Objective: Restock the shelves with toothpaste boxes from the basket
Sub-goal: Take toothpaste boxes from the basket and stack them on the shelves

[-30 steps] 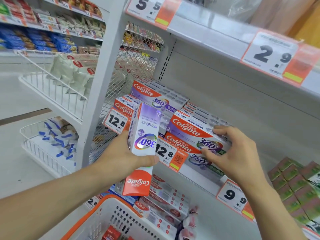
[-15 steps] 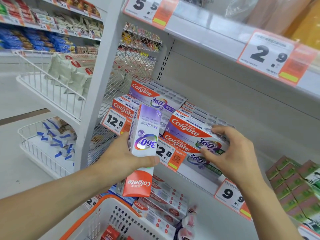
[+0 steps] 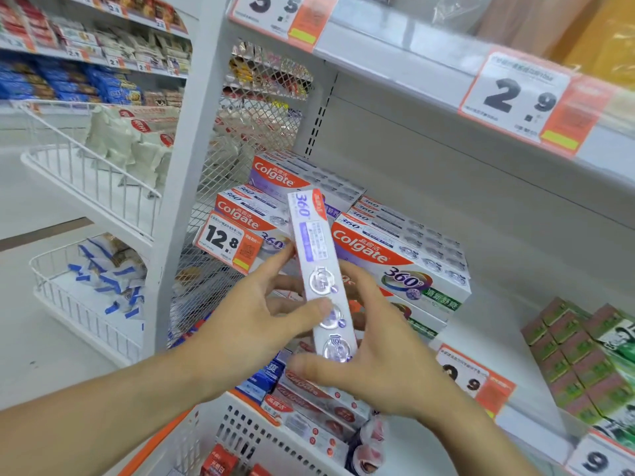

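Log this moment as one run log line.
step: shelving | left hand: holds toothpaste box | right hand: holds same box | box: on end, before shelf stack | basket: below

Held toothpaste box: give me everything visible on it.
The held toothpaste box is a long, narrow carton, apparently cardboard, white and purple with "360" and a red patch at its far end and round silver emblems along the near half. It is closed, undamaged, tilted lengthwise toward the shelf. The left hand and right hand both grip it, in front of the stacked Colgate boxes.
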Demonstrator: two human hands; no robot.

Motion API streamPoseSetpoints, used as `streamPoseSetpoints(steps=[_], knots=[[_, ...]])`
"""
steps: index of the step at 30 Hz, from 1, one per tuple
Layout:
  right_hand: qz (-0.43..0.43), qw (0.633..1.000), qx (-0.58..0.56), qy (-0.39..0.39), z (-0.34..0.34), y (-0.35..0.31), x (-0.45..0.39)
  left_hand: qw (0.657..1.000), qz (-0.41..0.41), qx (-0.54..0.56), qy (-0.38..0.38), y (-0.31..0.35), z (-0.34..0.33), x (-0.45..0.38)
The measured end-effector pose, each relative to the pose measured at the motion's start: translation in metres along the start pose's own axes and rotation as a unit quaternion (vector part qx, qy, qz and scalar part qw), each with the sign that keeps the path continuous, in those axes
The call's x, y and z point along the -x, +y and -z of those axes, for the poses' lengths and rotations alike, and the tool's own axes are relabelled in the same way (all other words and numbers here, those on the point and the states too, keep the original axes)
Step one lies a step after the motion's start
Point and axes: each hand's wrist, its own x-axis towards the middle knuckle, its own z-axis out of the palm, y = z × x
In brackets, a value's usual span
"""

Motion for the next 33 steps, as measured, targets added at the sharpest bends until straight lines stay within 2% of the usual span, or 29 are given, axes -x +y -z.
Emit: streamPoseSetpoints(steps=[4, 6, 8, 11, 14, 19, 23, 26, 31, 33], knots=[[-0.042, 0.976, -0.212, -0.038, 0.017, 0.001, -0.004, 0.996, 0.001, 0.009, 0.087, 0.006, 0.005, -0.004], [-0.056, 0.954, -0.283, -0.087, 0.03, 0.004, -0.003, 0.989, -0.01, 0.008, 0.15, 0.008, 0.012, -0.011], [-0.066, 0.938, -0.325, -0.098, 0.045, 0.01, -0.002, 0.981, -0.025, -0.042, 0.188, 0.011, 0.021, -0.015], [-0.075, 0.926, -0.367, -0.039, 0.064, 0.012, 0.0, 0.992, -0.034, -0.054, 0.108, 0.011, 0.026, -0.015], [-0.089, 0.936, -0.339, 0.037, 0.076, 0.013, 0.0, 0.995, -0.05, -0.026, 0.079, 0.005, 0.021, -0.014], [-0.078, 0.948, -0.288, 0.108, 0.077, 0.014, 0.004, 0.992, -0.05, -0.02, 0.113, -0.002, 0.013, -0.013], [-0.019, 0.964, -0.25, 0.092, 0.09, 0.013, 0.016, 0.982, -0.095, -0.005, 0.164, 0.004, 0.01, -0.009], [0.03, 0.971, -0.216, 0.102, 0.104, 0.014, 0.021, 0.971, -0.162, -0.01, 0.178, 0.02, -0.004, -0.008], [0.062, 0.961, -0.115, 0.244, 0.11, 0.015, 0.015, 0.953, -0.215, -0.065, 0.204, 0.038, -0.026, -0.046], [0.055, 0.94, -0.058, 0.332, 0.107, 0.017, 0.013, 0.953, -0.22, -0.122, 0.169, 0.04, -0.029, -0.07]])
